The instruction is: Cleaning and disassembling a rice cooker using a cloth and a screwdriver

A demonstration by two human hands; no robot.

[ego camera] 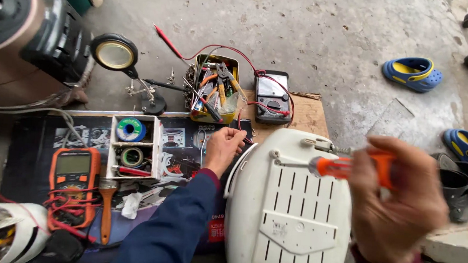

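A white plastic appliance (288, 219) lies with its vented underside up in front of me. My right hand (398, 203) grips an orange-handled screwdriver (348, 165); its metal tip points left onto the appliance's top left area. My left hand (224, 147) rests with fingers curled at the appliance's upper left edge, on the dark printed mat (182, 150). Whether it holds something small cannot be made out.
A yellow tin of tools (216, 88) and a black analog meter (271, 95) with red leads stand behind. An orange multimeter (73, 183), a brush (106, 208), a white box with solder spools (132, 146) and a magnifier stand (115, 54) lie left. Blue clogs (412, 72) sit on the floor right.
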